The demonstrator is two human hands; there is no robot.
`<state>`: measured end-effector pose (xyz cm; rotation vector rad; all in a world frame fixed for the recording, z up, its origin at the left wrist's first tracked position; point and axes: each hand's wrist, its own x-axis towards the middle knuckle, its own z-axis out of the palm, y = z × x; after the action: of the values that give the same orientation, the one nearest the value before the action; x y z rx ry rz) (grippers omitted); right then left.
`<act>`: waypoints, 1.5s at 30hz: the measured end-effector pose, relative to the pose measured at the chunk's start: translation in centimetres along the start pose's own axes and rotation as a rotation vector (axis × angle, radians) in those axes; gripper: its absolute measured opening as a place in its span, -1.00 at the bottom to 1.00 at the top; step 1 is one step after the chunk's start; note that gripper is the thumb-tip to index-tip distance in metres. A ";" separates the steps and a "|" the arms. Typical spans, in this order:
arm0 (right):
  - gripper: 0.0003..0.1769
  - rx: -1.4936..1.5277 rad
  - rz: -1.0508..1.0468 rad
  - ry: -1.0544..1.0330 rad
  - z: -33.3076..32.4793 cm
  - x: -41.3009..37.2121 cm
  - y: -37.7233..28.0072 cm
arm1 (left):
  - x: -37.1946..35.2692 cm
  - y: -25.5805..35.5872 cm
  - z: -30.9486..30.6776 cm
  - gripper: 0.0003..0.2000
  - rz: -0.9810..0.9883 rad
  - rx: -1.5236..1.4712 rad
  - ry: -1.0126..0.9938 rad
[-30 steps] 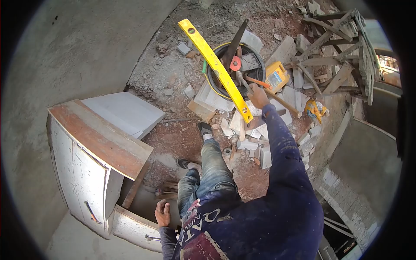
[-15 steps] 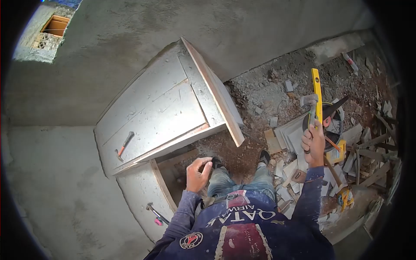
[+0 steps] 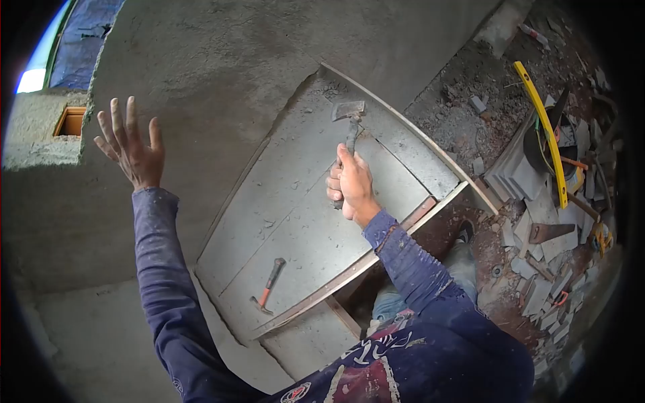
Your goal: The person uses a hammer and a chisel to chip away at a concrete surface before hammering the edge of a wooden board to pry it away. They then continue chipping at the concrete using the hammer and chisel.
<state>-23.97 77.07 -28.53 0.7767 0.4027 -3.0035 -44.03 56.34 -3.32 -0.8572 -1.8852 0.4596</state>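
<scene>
My right hand (image 3: 351,185) is wrapped round the dark handle of a hatchet (image 3: 349,111), its broad, dusty metal head pointing away from me. The hatchet overlaps the far part of a raised platform of grey boards (image 3: 322,181) edged with wooden strips. To the left, my left hand (image 3: 136,149) is lifted with its fingers spread and nothing in it, in front of the rough grey wall (image 3: 222,67). Nearer to me on the boards lies a hammer (image 3: 270,285) with an orange and black handle.
At the right, a yellow spirit level (image 3: 545,127) leans over a dark bucket (image 3: 571,138) with tools in it. A handsaw (image 3: 551,232) lies among scattered offcuts and rubble. A wall opening at upper left shows a blue sheet (image 3: 84,43).
My right hand has moved left with the hatchet, from beside the bucket to over the boards. My left hand has risen from near my legs to the wall, fingers spread. My view has swung left.
</scene>
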 end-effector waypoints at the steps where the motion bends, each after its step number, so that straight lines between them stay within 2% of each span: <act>1: -0.65 0.046 -0.137 0.017 1.3 0.8 0.4 | 0.4 -2.4 2.0 -0.39 0.031 -0.018 -0.004; 2: -0.62 0.085 -0.270 0.034 2.5 1.7 0.6 | 0.5 -4.8 4.0 -0.37 0.088 0.049 -0.019; 3: -0.62 0.108 -0.267 0.052 3.5 2.8 0.4 | 1.0 -5.5 5.5 -0.35 0.145 0.116 -0.034; 5: -0.60 0.253 -0.643 0.151 5.0 5.3 0.2 | 0.6 -5.7 6.8 -0.37 0.172 0.133 -0.005; 6: -0.65 0.285 -0.713 0.238 5.2 6.9 0.6 | 0.7 -5.5 7.2 -0.38 0.169 0.160 0.041; 9: -0.64 0.482 -0.754 0.409 7.4 12.9 4.2 | 0.8 -5.3 7.1 -0.38 0.207 0.179 0.049; 11: -0.64 0.183 -0.563 0.505 8.3 20.7 11.6 | 0.9 -5.7 7.0 -0.36 0.235 0.194 0.038; 13: -0.65 -0.026 -0.350 0.334 8.1 25.2 16.6 | 0.8 -5.2 7.5 -0.34 0.226 0.191 0.050; 17: -0.70 0.158 -0.296 0.195 6.3 15.2 8.1 | 0.6 -5.8 7.6 -0.29 0.179 0.250 0.024; 19: -0.76 0.539 -0.574 0.283 6.9 12.2 5.4 | 0.7 -5.9 7.7 -0.27 0.179 0.252 0.039; 20: -0.76 0.540 -0.574 0.280 7.0 12.9 5.4 | 0.6 -5.8 7.7 -0.27 0.179 0.255 0.042; 22: -0.78 0.591 -0.943 0.439 7.6 15.3 5.7 | 0.9 -5.5 7.5 -0.32 0.221 0.269 0.031; 23: -0.78 0.597 -0.946 0.437 8.2 18.0 8.1 | 1.1 -5.6 7.5 -0.32 0.224 0.270 0.037; 25: -0.77 -0.064 -0.496 0.385 8.8 23.2 14.3 | 0.7 -5.8 7.6 -0.32 0.215 0.280 0.030; 26: -0.77 -0.066 -0.498 0.389 8.0 22.4 13.9 | 0.3 -5.5 7.3 -0.32 0.214 0.275 0.030; 28: -0.77 0.162 -0.305 0.143 6.8 20.1 11.1 | 0.7 -5.4 7.6 -0.31 0.224 0.278 0.036; 29: -0.77 0.155 -0.306 0.141 6.5 18.6 9.4 | 0.6 -5.2 7.9 -0.31 0.216 0.279 0.035; 30: -0.77 0.303 -0.366 0.184 6.7 16.0 8.1 | 0.6 -5.4 7.5 -0.31 0.216 0.275 0.021; 32: -0.76 0.555 -0.584 0.303 7.6 14.6 7.2 | 0.8 -5.5 7.7 -0.31 0.215 0.268 0.019; 35: -0.71 0.693 -0.577 0.356 9.2 18.2 9.9 | 0.7 -5.5 7.5 -0.31 0.211 0.258 0.038; 36: -0.61 -0.135 -0.739 0.618 9.2 22.4 14.9 | 0.8 -5.8 7.6 -0.31 0.208 0.269 0.032; 37: -0.61 -0.141 -0.734 0.625 8.8 21.3 14.4 | 0.7 -5.8 7.5 -0.30 0.211 0.276 0.014; 39: -0.81 0.221 -0.153 0.156 7.9 19.0 11.6 | 1.0 -5.7 7.5 -0.30 0.226 0.269 0.033; 40: -0.81 0.240 -0.255 0.146 6.8 19.4 12.3 | 0.7 -5.6 7.7 -0.30 0.231 0.274 0.042; 41: -0.81 0.238 -0.232 0.152 6.5 18.0 11.7 | 0.3 -5.6 7.3 -0.30 0.235 0.281 0.019; 43: -0.80 0.596 -0.486 0.315 7.1 15.8 8.8 | 0.8 -5.2 7.5 -0.31 0.229 0.239 0.039; 44: -0.80 0.656 -0.616 0.366 7.4 16.3 9.0 | 1.0 -5.3 7.8 -0.31 0.232 0.240 0.034; 45: -0.80 0.651 -0.606 0.369 7.9 17.0 10.5 | 0.9 -5.4 7.8 -0.31 0.250 0.239 0.038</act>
<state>-41.79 65.80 -32.60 1.4974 -0.4762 -3.5796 -53.16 53.75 -2.83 -0.9359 -1.6545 0.7992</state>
